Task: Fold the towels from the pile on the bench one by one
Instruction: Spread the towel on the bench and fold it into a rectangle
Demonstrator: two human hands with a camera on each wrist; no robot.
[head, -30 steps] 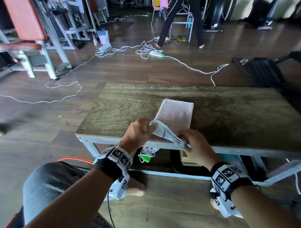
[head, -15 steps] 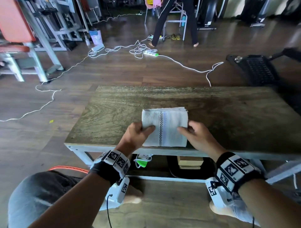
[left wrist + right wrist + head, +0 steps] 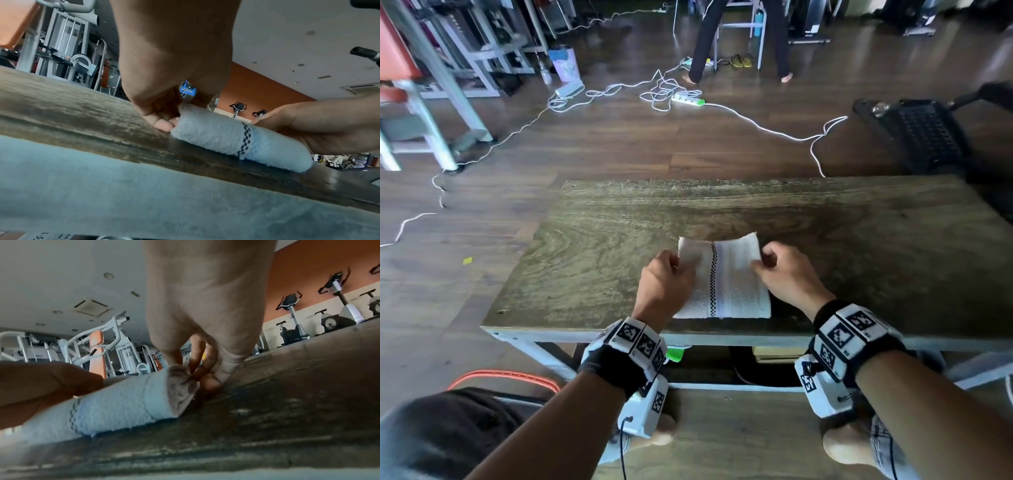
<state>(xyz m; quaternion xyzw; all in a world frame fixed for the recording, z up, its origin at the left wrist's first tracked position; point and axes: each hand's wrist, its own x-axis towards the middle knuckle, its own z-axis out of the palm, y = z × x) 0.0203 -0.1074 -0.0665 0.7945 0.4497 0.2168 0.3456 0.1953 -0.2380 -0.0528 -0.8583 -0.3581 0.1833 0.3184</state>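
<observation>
Wooden bench (image 3: 599, 260), folded towel (image 3: 726, 287), both hands pinching edges

A wooden worktop (image 3: 592, 246) on a pale metal frame fills the middle of the head view; a folded white towel (image 3: 726, 284) with a checked stripe lies flat near its lower edge

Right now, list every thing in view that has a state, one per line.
towel: folded, flat on the bench, far corners lifted.
left hand: pinches the towel's left edge.
right hand: pinches the towel's right edge.
bench: bears the one towel; no pile in view.
</observation>
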